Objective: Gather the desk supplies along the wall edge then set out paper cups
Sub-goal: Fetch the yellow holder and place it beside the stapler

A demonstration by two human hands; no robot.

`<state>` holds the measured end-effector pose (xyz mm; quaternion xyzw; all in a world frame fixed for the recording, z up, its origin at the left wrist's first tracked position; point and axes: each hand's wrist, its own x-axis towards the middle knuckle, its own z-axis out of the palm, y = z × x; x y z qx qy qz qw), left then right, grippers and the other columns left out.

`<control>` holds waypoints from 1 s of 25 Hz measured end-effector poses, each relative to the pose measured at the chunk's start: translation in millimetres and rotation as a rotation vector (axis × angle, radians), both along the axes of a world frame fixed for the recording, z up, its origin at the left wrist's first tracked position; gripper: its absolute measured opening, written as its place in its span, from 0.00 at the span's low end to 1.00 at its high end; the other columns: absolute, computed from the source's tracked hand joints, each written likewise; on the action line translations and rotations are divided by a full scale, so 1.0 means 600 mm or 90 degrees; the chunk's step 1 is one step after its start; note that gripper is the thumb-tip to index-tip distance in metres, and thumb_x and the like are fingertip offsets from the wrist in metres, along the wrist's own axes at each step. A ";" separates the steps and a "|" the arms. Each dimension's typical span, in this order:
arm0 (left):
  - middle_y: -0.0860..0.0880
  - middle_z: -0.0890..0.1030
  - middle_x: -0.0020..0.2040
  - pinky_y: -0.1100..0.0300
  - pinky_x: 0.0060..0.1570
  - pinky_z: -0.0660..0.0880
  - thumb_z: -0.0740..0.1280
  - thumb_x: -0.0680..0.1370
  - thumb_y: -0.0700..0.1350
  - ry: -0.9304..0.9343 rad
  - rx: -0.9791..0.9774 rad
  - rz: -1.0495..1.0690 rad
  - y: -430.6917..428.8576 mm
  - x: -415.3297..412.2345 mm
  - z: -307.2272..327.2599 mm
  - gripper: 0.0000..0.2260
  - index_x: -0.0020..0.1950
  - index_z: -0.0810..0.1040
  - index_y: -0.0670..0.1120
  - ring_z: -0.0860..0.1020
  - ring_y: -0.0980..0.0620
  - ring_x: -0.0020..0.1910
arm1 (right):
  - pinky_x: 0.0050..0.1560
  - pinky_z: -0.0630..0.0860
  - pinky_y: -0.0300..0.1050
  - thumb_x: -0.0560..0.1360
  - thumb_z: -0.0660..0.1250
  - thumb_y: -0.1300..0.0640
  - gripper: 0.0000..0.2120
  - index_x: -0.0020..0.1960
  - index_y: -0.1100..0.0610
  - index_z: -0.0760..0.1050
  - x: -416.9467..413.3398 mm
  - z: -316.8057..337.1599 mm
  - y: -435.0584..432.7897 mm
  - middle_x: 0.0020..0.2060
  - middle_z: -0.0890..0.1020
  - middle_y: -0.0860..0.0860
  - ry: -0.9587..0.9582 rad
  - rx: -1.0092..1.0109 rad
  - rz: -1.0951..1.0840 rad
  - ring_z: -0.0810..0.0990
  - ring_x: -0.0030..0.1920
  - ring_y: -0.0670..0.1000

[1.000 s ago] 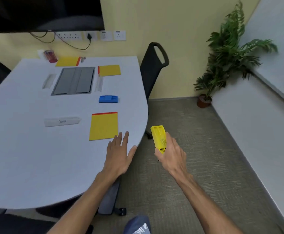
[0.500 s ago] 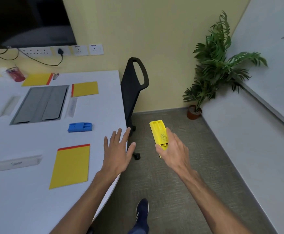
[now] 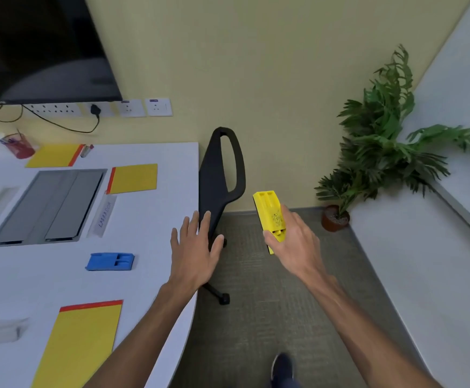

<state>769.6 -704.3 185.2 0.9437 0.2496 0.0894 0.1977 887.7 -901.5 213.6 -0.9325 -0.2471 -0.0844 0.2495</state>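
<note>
My right hand (image 3: 295,245) is shut on a yellow plastic block (image 3: 270,212), held over the carpet to the right of the white table (image 3: 158,214). My left hand (image 3: 194,253) hovers flat and open, fingers spread, over the table's right edge. A blue plastic block (image 3: 109,261) lies on the table left of that hand. Three yellow notepads lie on the table: one near me (image 3: 80,343), one at mid-table (image 3: 134,179), one by the wall (image 3: 55,159). A red pen cup (image 3: 18,145) and a small marker (image 3: 87,150) stand near the wall edge. No paper cups are visible.
A black chair (image 3: 220,180) stands against the table's right side, its wheel (image 3: 224,299) on the carpet. A grey cable hatch (image 3: 49,207) is set into the table, with white name plates (image 3: 103,215) beside it. A potted plant (image 3: 373,152) fills the corner. My shoe (image 3: 282,365) is below.
I have walked forward along the table's right side; the table items have slid nearer and lower in view. Both hands keep their pose, the right one still gripping the yellow block.
</note>
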 end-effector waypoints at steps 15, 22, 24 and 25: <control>0.41 0.62 0.79 0.42 0.75 0.57 0.61 0.81 0.52 -0.039 0.004 0.329 0.080 0.384 0.087 0.25 0.76 0.66 0.45 0.59 0.42 0.78 | 0.49 0.77 0.53 0.75 0.64 0.44 0.34 0.77 0.52 0.58 0.513 0.067 0.178 0.58 0.76 0.51 -0.032 0.005 0.331 0.77 0.55 0.55; 0.43 0.66 0.77 0.42 0.72 0.62 0.60 0.81 0.52 -0.022 0.007 0.434 0.154 0.449 0.095 0.24 0.76 0.65 0.45 0.65 0.42 0.74 | 0.49 0.76 0.52 0.75 0.65 0.46 0.33 0.76 0.52 0.60 0.633 0.076 0.338 0.58 0.76 0.51 -0.027 -0.006 0.478 0.76 0.57 0.56; 0.43 0.67 0.76 0.43 0.71 0.63 0.61 0.81 0.52 -0.024 0.002 0.476 0.198 0.472 0.082 0.24 0.76 0.66 0.45 0.67 0.42 0.74 | 0.50 0.75 0.52 0.75 0.65 0.46 0.33 0.77 0.53 0.60 0.663 0.067 0.415 0.59 0.75 0.51 -0.013 -0.022 0.526 0.76 0.58 0.56; 0.43 0.67 0.76 0.43 0.71 0.63 0.61 0.81 0.52 -0.029 -0.004 0.498 0.229 0.488 0.071 0.24 0.76 0.66 0.45 0.67 0.42 0.73 | 0.51 0.75 0.52 0.75 0.64 0.46 0.33 0.77 0.53 0.60 0.679 0.059 0.464 0.60 0.75 0.51 -0.013 -0.027 0.552 0.75 0.59 0.56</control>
